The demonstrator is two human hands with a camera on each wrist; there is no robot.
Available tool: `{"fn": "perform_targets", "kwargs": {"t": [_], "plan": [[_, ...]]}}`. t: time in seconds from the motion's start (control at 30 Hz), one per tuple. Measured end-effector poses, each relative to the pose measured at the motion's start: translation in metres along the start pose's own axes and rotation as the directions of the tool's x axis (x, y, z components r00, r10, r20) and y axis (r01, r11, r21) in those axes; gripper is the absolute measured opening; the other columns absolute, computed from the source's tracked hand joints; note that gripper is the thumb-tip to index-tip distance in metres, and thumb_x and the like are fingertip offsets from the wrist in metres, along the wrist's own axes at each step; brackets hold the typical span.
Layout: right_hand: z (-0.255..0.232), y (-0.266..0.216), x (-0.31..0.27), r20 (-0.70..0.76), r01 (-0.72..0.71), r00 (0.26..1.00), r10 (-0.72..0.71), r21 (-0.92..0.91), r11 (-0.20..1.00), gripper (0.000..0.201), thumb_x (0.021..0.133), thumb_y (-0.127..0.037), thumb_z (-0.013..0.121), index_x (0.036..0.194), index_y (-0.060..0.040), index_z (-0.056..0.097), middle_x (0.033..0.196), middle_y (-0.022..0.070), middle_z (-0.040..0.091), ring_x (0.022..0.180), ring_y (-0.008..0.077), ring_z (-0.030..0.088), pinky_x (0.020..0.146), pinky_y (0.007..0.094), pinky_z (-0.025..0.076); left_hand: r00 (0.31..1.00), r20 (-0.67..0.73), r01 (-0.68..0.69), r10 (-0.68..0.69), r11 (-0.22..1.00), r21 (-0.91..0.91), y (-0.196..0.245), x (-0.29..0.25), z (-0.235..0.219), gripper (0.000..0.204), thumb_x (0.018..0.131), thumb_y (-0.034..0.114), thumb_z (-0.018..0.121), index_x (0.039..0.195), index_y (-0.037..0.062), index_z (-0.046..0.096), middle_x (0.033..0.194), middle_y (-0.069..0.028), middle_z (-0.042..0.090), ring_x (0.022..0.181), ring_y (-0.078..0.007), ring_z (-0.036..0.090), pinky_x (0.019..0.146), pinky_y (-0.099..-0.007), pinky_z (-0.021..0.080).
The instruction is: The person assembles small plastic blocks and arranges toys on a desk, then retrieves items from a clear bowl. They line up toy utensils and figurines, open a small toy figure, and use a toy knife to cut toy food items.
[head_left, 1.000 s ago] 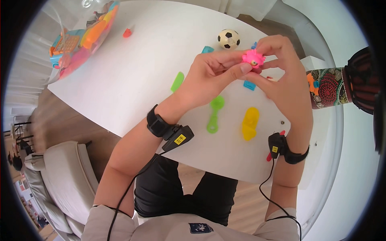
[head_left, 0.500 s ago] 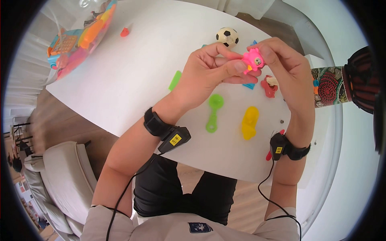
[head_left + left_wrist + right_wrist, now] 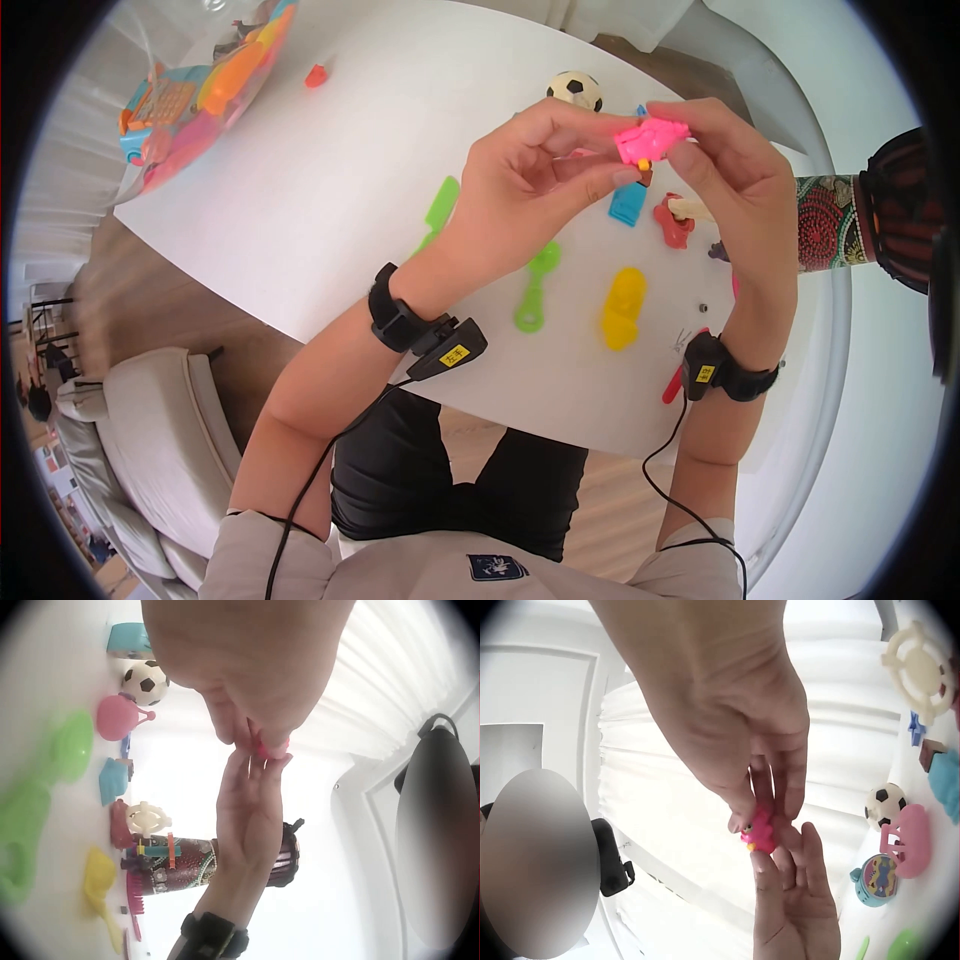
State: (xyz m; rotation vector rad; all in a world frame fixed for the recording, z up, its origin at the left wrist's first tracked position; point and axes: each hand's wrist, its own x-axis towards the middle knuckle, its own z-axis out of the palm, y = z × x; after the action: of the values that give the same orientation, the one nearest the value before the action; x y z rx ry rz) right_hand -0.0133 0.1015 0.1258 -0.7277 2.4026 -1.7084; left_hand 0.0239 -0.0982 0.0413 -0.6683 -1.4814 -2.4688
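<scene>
A small pink toy figure (image 3: pixel 651 142) with a yellow spot is pinched between both hands above the white table. The left hand (image 3: pixel 535 185) grips its left side with thumb and fingers, and the right hand (image 3: pixel 735 180) pinches its right side. In the right wrist view the pink figure (image 3: pixel 759 831) shows an eye and a yellow part, held by the right hand (image 3: pixel 735 727) from above and the left hand (image 3: pixel 795 907) from below. Fingers hide most of the figure in the left wrist view.
On the table (image 3: pixel 330 190) lie a soccer ball (image 3: pixel 575 90), a blue piece (image 3: pixel 628 203), a red toy (image 3: pixel 674 222), a green spoon-like toy (image 3: pixel 532 290) and a yellow one (image 3: pixel 622 308). A patterned drum (image 3: pixel 828 222) stands at the right; a clear bag of toys (image 3: pixel 215 95) sits back left.
The pink figure has been turned between the fingers, its face no longer toward the head camera, and has shifted slightly right. The right hand has moved a little to the right.
</scene>
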Motion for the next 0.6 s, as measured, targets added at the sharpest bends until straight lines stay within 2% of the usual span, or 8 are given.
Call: {"fn": "perform_targets", "kwargs": {"t": [0.07,0.13,0.17,0.23,0.37,0.43,0.6], "plan": [[-0.0002,0.0016,0.0009,0.032,0.023,0.999,-0.024,0.016,1.000,0.024,0.099,-0.009,0.072,0.122,-0.0034,0.074,0.098,0.0031,0.072,0.081,0.0065,0.062,0.061,0.0205,0.047,0.999,0.007,-0.039,0.039,0.997,0.064,0.0013,-0.0015,-0.0009,0.029,0.100,-0.006,0.065,0.128,-0.0049,0.062,0.124,-0.0154,0.071,0.114,-0.0212,0.072,0.100,-0.0319,0.059],[0.0010,0.0044,0.0022,0.030,0.103,0.994,-0.105,0.052,0.993,0.024,0.098,-0.004,0.072,0.122,-0.0029,0.073,0.103,0.0037,0.071,0.088,0.0092,0.065,0.071,0.0235,0.052,0.999,0.018,-0.036,0.033,0.973,0.227,0.0063,-0.0041,-0.0010,0.032,0.098,-0.010,0.065,0.130,-0.0072,0.060,0.135,-0.0168,0.067,0.119,-0.0213,0.069,0.098,-0.0324,0.060],[0.0005,0.0045,0.0026,0.032,0.103,0.994,-0.104,0.052,0.993,0.024,0.098,-0.004,0.072,0.122,-0.0029,0.073,0.103,0.0037,0.071,0.088,0.0092,0.065,0.071,0.0235,0.052,0.999,0.016,-0.036,0.033,0.973,0.227,0.0061,-0.0044,-0.0013,0.032,0.098,-0.010,0.065,0.130,-0.0072,0.060,0.135,-0.0168,0.067,0.119,-0.0213,0.069,0.098,-0.0324,0.060],[-0.0022,0.0049,0.0029,0.058,0.137,0.989,-0.137,-0.007,0.990,0.023,0.098,-0.002,0.072,0.120,-0.0019,0.074,0.107,0.0043,0.071,0.093,0.0113,0.066,0.078,0.0252,0.054,0.997,0.017,-0.077,0.075,0.961,0.267,0.0047,-0.0048,-0.0009,0.032,0.098,-0.010,0.065,0.129,-0.0070,0.062,0.134,-0.0167,0.068,0.118,-0.0205,0.069,0.097,-0.0319,0.060],[-0.0031,0.0088,0.0033,0.057,0.218,0.975,-0.214,-0.076,0.973,0.020,0.098,-0.002,0.072,0.118,-0.0009,0.074,0.108,0.0046,0.071,0.095,0.0123,0.067,0.078,0.0252,0.055,0.999,0.011,-0.044,0.043,0.971,0.237,0.0073,-0.0030,-0.0036,0.031,0.097,-0.010,0.066,0.128,-0.0062,0.064,0.130,-0.0162,0.070,0.116,-0.0197,0.070,0.094,-0.0314,0.061],[-0.0010,0.0091,0.0031,0.038,0.268,0.963,-0.266,-0.057,0.962,0.019,0.097,-0.002,0.072,0.116,-0.0010,0.075,0.107,0.0046,0.072,0.097,0.0134,0.069,0.079,0.0262,0.056,1.000,-0.021,0.008,-0.005,0.989,0.149,0.0069,-0.0022,-0.0042,0.027,0.098,-0.007,0.066,0.125,-0.0050,0.067,0.121,-0.0125,0.073,0.112,-0.0186,0.072,0.099,-0.0307,0.059],[0.0024,0.0039,0.0033,0.003,0.188,0.982,-0.188,-0.035,0.981,0.021,0.096,-0.007,0.075,0.117,-0.0020,0.075,0.106,0.0048,0.074,0.098,0.0142,0.072,0.078,0.0261,0.057,0.993,-0.024,0.117,-0.117,0.993,-0.002,0.0053,0.0025,-0.0044,0.027,0.100,0.000,0.068,0.127,-0.0042,0.066,0.121,-0.0118,0.074,0.112,-0.0180,0.072,0.090,-0.0264,0.057]]}}
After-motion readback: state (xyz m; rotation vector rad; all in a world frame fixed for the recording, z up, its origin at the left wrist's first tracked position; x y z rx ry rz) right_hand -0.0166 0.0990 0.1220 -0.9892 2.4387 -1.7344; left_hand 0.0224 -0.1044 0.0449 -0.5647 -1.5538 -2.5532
